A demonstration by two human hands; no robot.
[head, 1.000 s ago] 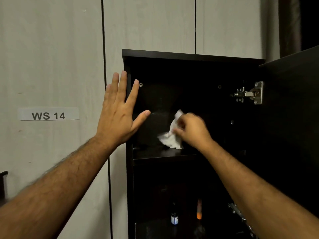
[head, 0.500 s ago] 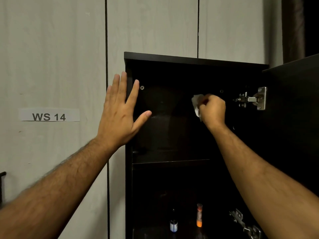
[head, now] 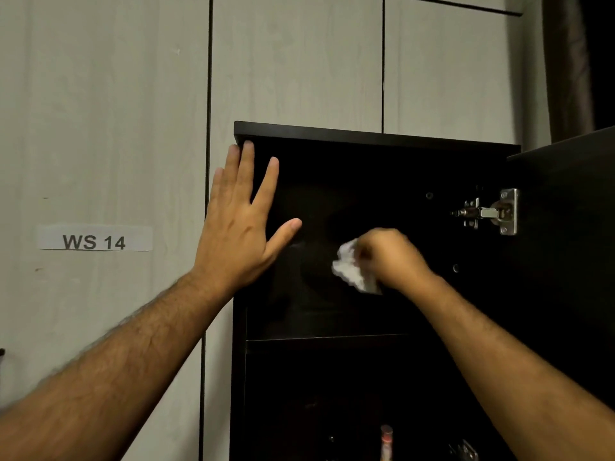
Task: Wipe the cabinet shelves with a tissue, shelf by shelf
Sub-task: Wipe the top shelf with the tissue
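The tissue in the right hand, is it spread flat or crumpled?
Crumpled: the tissue is bunched in the right hand.

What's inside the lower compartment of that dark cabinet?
In the lower compartment only an orange-capped tube shows at the bottom edge. The rest is too dark, and the right forearm covers its right side.

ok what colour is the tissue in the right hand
White, crumpled; the tissue shows best in the head view, bright against the dark cabinet.
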